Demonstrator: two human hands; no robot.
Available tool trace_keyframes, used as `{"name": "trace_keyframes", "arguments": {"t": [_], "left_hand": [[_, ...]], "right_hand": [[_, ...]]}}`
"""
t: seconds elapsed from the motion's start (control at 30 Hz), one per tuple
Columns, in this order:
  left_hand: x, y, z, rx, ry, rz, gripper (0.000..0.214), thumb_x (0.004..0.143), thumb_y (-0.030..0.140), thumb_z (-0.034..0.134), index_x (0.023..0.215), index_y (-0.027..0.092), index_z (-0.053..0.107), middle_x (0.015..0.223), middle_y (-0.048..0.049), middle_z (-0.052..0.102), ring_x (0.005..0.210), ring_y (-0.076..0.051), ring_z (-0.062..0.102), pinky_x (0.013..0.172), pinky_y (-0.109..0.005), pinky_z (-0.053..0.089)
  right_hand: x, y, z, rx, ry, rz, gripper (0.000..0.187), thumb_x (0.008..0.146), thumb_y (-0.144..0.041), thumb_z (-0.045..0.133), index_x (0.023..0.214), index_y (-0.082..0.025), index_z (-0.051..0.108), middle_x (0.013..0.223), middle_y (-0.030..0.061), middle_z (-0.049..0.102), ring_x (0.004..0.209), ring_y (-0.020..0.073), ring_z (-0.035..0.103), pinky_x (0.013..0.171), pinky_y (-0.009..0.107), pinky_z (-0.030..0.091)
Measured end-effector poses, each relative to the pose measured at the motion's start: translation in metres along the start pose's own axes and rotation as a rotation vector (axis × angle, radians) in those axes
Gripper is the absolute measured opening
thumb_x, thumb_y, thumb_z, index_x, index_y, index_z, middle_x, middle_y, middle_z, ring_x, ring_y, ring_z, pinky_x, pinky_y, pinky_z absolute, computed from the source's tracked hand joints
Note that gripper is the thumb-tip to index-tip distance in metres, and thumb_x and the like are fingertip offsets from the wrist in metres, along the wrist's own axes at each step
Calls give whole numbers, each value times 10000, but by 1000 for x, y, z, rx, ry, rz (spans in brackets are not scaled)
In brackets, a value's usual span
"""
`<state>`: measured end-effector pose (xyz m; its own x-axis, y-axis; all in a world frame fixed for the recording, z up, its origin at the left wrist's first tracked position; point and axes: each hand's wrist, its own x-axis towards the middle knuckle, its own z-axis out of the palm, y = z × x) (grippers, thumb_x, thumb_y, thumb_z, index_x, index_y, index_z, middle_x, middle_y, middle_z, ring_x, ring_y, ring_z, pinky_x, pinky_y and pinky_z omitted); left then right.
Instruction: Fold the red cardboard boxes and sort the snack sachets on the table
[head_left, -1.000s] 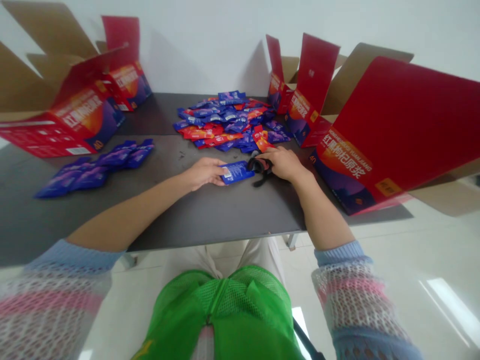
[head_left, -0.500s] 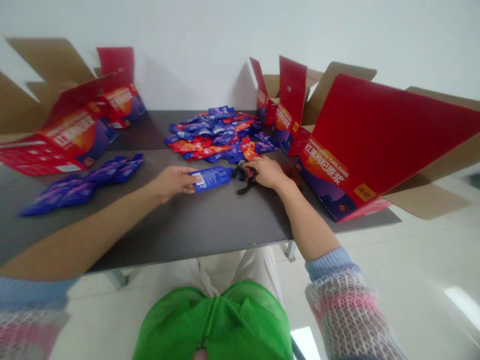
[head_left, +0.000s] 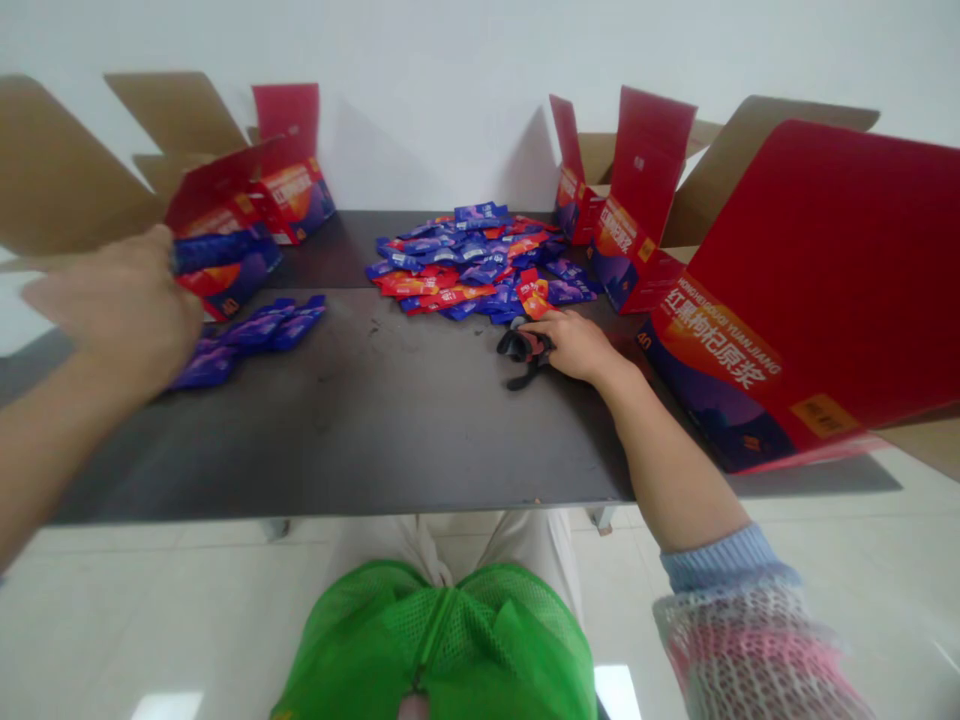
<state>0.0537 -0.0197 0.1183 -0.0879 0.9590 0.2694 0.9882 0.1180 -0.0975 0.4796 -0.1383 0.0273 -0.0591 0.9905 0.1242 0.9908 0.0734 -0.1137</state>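
Observation:
My left hand, blurred by motion, is closed around a blue pouch at the left, in front of a red box. Below that pouch, several blue-purple pouches lie in an overlapping group on the table. At the front right edge of a heap of blue and red pouches, my right hand rests with its fingers bent over a small black object with a loose strap. Its fingertips lie close to a red-orange pouch; whether they touch it is unclear.
Open red cartons with raised flaps stand along the right. More open boxes stand at the back left, one partly behind my left hand. The dark table meets a white wall at the back.
My left hand has carried the blue pouch from the table's middle up and left, towards the left boxes. My right hand stays by the black object. The view has shifted left.

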Motion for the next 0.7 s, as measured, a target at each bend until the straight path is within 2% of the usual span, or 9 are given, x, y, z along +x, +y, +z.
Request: {"name": "trace_keyframes", "arguments": {"t": [0.07,0.13,0.2,0.3,0.4,0.6,0.7], "left_hand": [[3,-12,20,46,123,181,537,959,316,233,1446,122,351,1456,-237,496,1233,-425,494,889,-510,379],[4,-21,41,106,97,321,527,969,326,202,1392,75,390,1396,-283,528,1185,-404,544,874,-486,403],[4,-25,59,156,46,358,518,972,328,192,1346,62,433,1303,-285,593,1126,-385,579,864,-489,420],[6,-26,77,179,-42,333,501,952,309,243,1306,66,503,1201,-262,651,998,-370,623,812,-493,450],[10,-26,86,186,-92,362,513,908,327,353,1308,71,548,1164,-244,675,869,-322,644,766,-459,475],[23,-35,88,278,-56,527,514,825,285,470,1256,49,620,1009,-186,724,695,-184,577,699,-336,493],[28,-36,84,295,-108,498,498,805,267,485,1237,103,671,980,-180,727,670,-186,563,662,-336,500]], "right_hand": [[-1,0,0,-4,2,7,556,813,-148,555,1326,-347,636,1306,39,648,1169,287,549,929,385,448],[-1,0,1,-8,11,9,527,829,-175,556,1325,-335,638,1324,47,637,1171,289,549,947,392,442],[-2,-1,2,-17,7,12,515,842,-194,551,1333,-327,631,1347,52,623,1177,293,548,957,398,439],[-2,-1,1,-31,-11,24,525,846,-195,542,1348,-331,616,1361,54,611,1179,300,548,951,404,441],[-2,-3,0,-42,-23,39,522,852,-210,543,1354,-336,610,1353,63,611,1173,310,545,931,414,450],[-3,-6,-2,-42,-29,49,530,856,-186,531,1357,-339,607,1355,66,605,1182,313,534,919,421,459],[-3,-6,-2,-39,-35,50,571,828,-145,533,1360,-340,602,1332,63,615,1185,309,530,924,420,455]]}}
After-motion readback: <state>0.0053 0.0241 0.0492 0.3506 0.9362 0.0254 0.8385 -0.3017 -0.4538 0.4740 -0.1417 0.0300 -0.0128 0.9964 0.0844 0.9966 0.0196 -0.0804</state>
